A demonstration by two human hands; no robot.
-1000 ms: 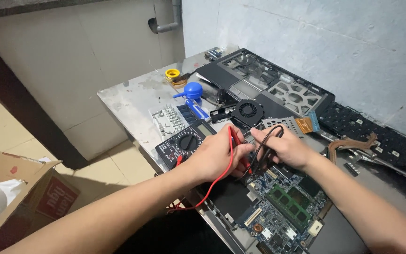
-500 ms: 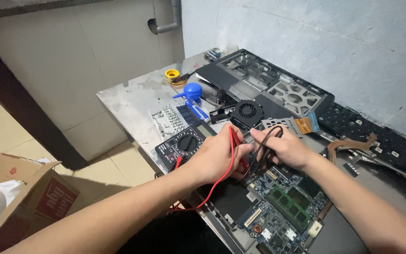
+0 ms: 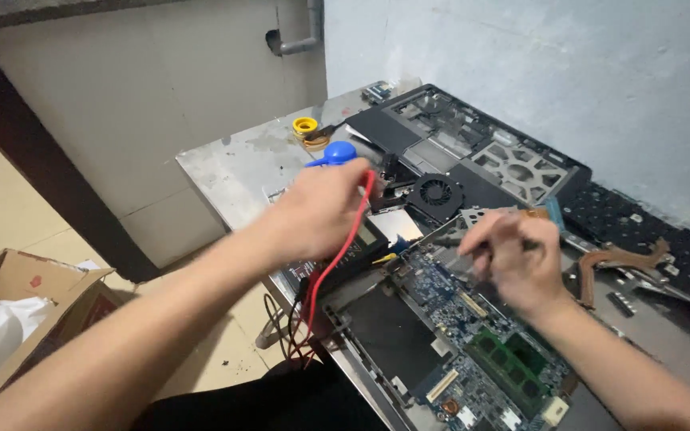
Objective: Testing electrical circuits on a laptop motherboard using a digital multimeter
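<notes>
My left hand [image 3: 319, 209] is closed around a red test probe, and its red lead [image 3: 331, 267] curves down past the table edge. The hand hovers over a dark multimeter [image 3: 363, 246], hiding most of it. My right hand [image 3: 511, 257], blurred, grips a thin black probe [image 3: 450, 241] whose tip points at the upper edge of a blue laptop motherboard [image 3: 473, 335]. The board lies in an opened laptop base on a metal table [image 3: 233, 164].
A round black fan [image 3: 435, 194], a stripped laptop chassis [image 3: 489, 140], a black keyboard [image 3: 664, 239] and a copper heat pipe [image 3: 624, 259] lie behind the board. A blue tool [image 3: 337, 152] and yellow roll [image 3: 305, 126] sit at the table's far corner. A cardboard box [image 3: 17, 291] stands on the floor, left.
My left hand has lifted off the board and moved left over the multimeter with the red probe. The hands have parted; the right hand stays at the board, now blurred.
</notes>
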